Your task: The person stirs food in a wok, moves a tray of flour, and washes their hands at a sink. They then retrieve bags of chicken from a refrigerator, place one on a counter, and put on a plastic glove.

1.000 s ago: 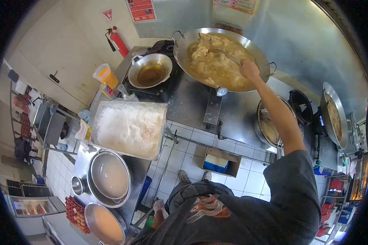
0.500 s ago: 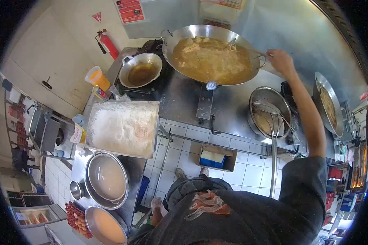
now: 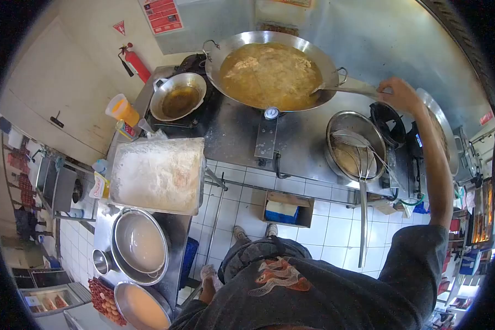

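My right hand (image 3: 400, 96) is closed around the end of a long-handled metal utensil (image 3: 353, 90), out past the right side of a large wok (image 3: 269, 36). The utensil lies across the wok's rim, its head dipping into the oil (image 3: 275, 77). Pale, battered pieces (image 3: 247, 63) float in the bubbling oil. A dial thermometer (image 3: 271, 113) sits at the front rim. My left hand (image 3: 209, 275), in a clear plastic glove, hangs loosely by my hip with its fingers extended and nothing visible in it.
A mesh strainer (image 3: 351, 138) rests in a metal bowl (image 3: 335, 170) on the right. At left are a smaller pan (image 3: 203, 88), a flour tray (image 3: 154, 176) and bowls of batter (image 3: 143, 242) and orange liquid (image 3: 143, 305). An open cardboard box (image 3: 304, 217) stands on the floor.
My right hand has moved to the right, away from the wok's handle, drawing the utensil outward so more of its handle shows beyond the rim. The view has shifted slightly.
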Available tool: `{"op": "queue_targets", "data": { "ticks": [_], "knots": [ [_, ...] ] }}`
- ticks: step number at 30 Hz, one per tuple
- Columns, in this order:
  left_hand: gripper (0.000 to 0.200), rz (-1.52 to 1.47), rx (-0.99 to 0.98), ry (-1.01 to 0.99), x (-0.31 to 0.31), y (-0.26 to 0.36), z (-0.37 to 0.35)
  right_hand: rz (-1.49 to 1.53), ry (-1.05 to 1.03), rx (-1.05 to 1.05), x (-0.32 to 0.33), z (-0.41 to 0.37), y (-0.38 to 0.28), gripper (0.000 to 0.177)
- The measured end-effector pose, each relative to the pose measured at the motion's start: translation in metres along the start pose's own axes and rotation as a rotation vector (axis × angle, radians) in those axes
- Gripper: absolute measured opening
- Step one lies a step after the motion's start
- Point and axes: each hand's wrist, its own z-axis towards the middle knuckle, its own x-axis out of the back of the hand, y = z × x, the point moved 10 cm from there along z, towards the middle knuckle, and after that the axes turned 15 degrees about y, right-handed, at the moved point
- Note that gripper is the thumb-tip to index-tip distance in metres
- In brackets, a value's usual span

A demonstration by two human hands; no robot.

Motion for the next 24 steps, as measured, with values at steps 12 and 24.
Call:
{"op": "queue_targets", "data": {
  "ticks": [12,24],
  "knots": [
    [0.034,-0.140,0.285,-0.254,-0.068,-0.031,-0.024,0.328,0.113,-0.140,-0.158,0.032,-0.048,0.025],
    [0.016,-0.110,0.242,-0.105,-0.003,-0.034,-0.011,0.268,0.190,-0.270,-0.206,0.144,-0.112,0.026]
  ]
}}
